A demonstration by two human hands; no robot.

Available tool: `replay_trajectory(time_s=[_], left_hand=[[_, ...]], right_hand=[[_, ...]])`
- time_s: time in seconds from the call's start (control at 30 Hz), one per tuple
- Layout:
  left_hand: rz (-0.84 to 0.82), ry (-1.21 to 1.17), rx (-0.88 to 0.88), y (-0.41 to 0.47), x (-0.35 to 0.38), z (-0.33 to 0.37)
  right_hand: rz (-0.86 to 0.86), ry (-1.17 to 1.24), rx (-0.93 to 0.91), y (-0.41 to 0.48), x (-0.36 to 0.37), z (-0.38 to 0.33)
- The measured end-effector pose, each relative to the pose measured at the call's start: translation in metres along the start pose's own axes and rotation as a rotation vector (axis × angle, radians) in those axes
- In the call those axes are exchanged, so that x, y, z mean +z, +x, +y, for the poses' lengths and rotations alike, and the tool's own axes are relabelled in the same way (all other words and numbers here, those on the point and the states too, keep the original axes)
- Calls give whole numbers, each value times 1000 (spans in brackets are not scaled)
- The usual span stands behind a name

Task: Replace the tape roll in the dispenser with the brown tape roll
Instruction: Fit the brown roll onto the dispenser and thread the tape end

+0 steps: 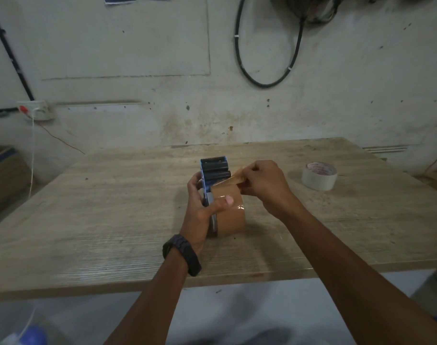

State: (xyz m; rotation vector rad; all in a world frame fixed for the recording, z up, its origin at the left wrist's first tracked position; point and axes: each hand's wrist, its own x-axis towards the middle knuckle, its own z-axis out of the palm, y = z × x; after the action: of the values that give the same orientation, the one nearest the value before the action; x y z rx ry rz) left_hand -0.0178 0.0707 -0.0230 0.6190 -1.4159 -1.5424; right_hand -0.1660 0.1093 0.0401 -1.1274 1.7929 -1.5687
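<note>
Brown roll (231,212) already on dispenser (213,175), mid surface. Left hand (202,207) grip clamped on it, right hand (262,185) pinching tape end w/ roller at 11 o'clock. Imo pull flat, straight.

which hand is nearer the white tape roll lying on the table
Right. The right hand, pinching the loose end of the brown tape roll, sits just left of the white tape roll. The left hand, gripping the blue tape dispenser, is farther left.
</note>
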Motion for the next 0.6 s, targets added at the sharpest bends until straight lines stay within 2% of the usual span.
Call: replay_trajectory(time_s=[0.2, 0.47, 0.6], left_hand=[[-49, 41, 7, 0, -3, -2], [-50, 62, 2, 1, -3, -2], [-44, 76, 7, 2, -4, -4]], right_hand=[[-24, -10, -2, 2, 3, 2], [36, -211, -249, 3, 2, 2], [15, -250, -353, 2, 2, -1]])
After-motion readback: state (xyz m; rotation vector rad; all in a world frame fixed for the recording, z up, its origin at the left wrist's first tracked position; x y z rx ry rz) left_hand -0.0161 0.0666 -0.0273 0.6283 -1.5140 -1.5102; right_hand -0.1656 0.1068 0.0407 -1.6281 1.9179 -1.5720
